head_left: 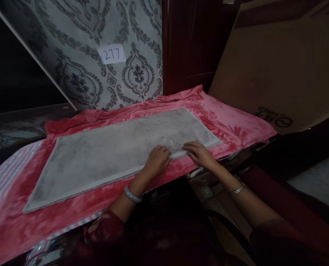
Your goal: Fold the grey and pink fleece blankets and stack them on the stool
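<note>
— Grey terry, by the look of it: a long towel [117, 151] spread flat on a pink plush blanket [231, 122], running from the lower left up toward the right.

— Where are the hands?

— Both at its near edge, toward the right end. The left hand [157, 160] lies palm down on the cloth with its fingers loosely curled, gripping nothing. The right hand [199, 152] rests just beside it, fingers stretched flat along the hem, next to a small pale embroidered motif [176, 144]. Neither hand holds anything; they press or smooth.

— How would the towel handle?

— Soft and limp, I'd judge, light, with no stiffness at all. It would sag and fold wherever it is lifted. The plush underneath probably grips it a little, so it should drag rather than slide.

— Best place to take hold?

— The near hem or a corner, pinched between thumb and fingers; the right corner is close to the right hand.

— Anything else around?

— A patterned panel [106, 48] leans behind, bearing a paper label [111, 54] reading 277. A big cardboard sheet [278, 62] leans at the right, and striped cloth [6, 170] shows under the blanket at the left.
</note>
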The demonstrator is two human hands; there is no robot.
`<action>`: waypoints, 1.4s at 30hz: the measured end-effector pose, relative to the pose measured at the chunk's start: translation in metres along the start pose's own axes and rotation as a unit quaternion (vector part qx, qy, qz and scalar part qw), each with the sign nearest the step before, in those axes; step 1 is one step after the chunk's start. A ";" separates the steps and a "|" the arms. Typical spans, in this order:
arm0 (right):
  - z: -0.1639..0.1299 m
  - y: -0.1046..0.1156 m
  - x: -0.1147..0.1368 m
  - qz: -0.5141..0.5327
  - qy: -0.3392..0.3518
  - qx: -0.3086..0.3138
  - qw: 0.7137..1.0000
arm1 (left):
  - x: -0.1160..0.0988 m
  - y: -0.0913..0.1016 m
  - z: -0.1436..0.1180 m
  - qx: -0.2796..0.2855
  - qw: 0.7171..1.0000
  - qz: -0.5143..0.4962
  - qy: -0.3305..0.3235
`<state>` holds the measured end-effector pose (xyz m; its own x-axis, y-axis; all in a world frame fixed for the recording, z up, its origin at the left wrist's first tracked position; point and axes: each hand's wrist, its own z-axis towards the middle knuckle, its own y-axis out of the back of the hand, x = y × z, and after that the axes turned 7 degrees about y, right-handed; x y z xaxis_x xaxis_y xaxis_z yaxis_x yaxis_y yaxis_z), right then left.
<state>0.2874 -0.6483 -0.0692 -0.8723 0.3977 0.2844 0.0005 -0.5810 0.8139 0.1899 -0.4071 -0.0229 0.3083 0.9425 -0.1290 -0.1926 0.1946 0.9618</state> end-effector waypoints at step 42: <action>0.040 0.028 -0.008 -0.223 -0.245 0.113 0.937 | 0.038 0.028 0.007 0.115 0.990 -0.037 0.076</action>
<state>0.3139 -0.6394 -0.0278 -0.4805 0.8759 0.0438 -0.1591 -0.1362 0.9778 0.2029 -0.3674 0.0007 0.1655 0.9617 -0.2186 0.0475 0.2136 0.9758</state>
